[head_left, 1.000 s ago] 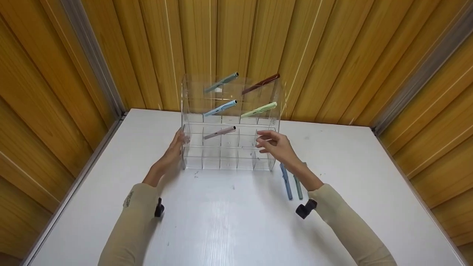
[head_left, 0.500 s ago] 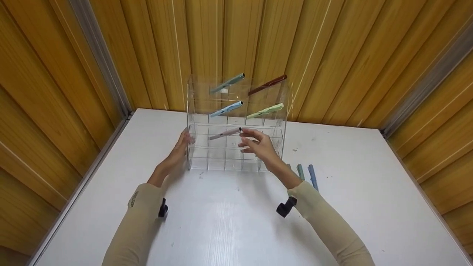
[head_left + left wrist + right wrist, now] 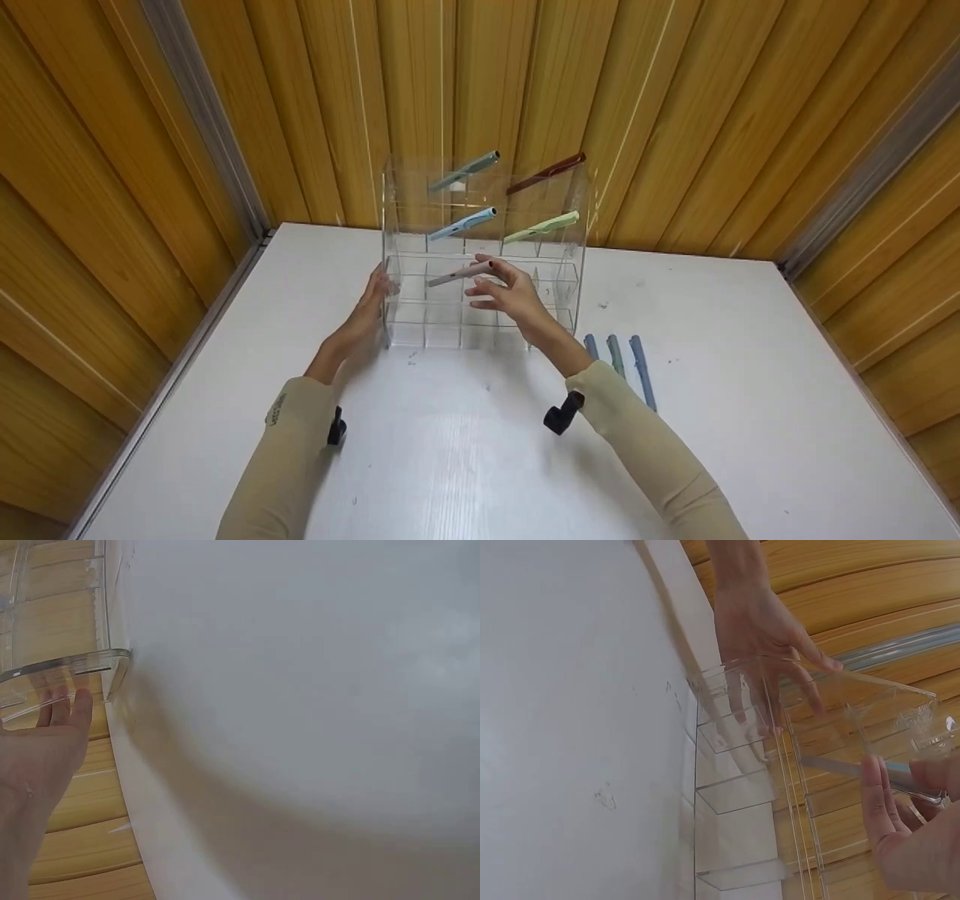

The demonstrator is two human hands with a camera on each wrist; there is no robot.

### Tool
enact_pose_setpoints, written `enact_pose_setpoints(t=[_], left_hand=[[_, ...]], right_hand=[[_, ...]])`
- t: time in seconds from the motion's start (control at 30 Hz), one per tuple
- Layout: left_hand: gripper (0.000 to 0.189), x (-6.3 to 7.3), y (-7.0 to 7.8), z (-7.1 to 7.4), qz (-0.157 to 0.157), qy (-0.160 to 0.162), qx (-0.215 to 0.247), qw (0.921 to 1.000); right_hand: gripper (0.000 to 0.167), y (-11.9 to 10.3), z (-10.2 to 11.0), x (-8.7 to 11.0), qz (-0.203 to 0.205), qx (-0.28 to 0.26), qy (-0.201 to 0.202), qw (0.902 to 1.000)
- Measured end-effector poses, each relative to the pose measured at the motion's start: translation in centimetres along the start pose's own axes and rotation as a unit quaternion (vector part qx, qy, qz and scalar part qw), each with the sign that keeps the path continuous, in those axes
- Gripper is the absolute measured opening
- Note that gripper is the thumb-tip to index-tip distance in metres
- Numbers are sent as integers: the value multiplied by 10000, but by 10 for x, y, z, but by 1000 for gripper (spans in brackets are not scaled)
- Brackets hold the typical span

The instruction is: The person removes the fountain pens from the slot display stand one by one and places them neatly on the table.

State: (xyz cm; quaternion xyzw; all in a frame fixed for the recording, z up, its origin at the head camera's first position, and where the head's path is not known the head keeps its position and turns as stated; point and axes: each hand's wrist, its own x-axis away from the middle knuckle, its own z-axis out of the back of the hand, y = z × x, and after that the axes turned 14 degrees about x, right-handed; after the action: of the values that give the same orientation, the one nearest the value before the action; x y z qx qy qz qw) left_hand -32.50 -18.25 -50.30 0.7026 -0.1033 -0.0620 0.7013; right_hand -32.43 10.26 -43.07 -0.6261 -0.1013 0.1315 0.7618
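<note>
A clear acrylic rack [image 3: 480,336] with several compartments stands on the white table. My left hand [image 3: 367,304] rests against its left side panel, fingers extended; in the left wrist view the fingers [image 3: 79,709] lie at that panel. At the lower tier, my right hand [image 3: 517,296] pinches the upper end of a pale pinkish-grey pen [image 3: 450,277], which lies tilted in the rack. The right wrist view shows thumb and fingers around this pen [image 3: 832,765]. Above it slant a light blue pen [image 3: 461,223], a light green pen [image 3: 541,226], a teal pen [image 3: 463,172] and a dark red pen [image 3: 546,174].
Right of the rack, a blue pen [image 3: 642,371], a green pen [image 3: 616,354] and another blue pen [image 3: 591,346] lie side by side on the table [image 3: 450,465], partly behind the right forearm. Wood-look panel walls [image 3: 480,90] enclose the table.
My right hand has moved left from the rack's right side to the pinkish-grey pen and now pinches it. The left hand stays at the side panel. The view has shifted slightly.
</note>
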Motion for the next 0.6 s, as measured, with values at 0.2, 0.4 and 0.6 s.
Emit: enact_pose_setpoints(t=[0.2,0.4,0.6], left_hand=[[68,-3,-1,-4,-110,-108,107,9998],[68,-2,-4,-4,-136,-73,160,9998],[69,-4,-4,-4,-74,-95,161,9998]], right_hand=[[44,4,-5,-4,42,-114,76,9999],[40,5,-9,-5,-43,-121,285,9995],[38,7,-9,-3,-91,-150,659,9977]])
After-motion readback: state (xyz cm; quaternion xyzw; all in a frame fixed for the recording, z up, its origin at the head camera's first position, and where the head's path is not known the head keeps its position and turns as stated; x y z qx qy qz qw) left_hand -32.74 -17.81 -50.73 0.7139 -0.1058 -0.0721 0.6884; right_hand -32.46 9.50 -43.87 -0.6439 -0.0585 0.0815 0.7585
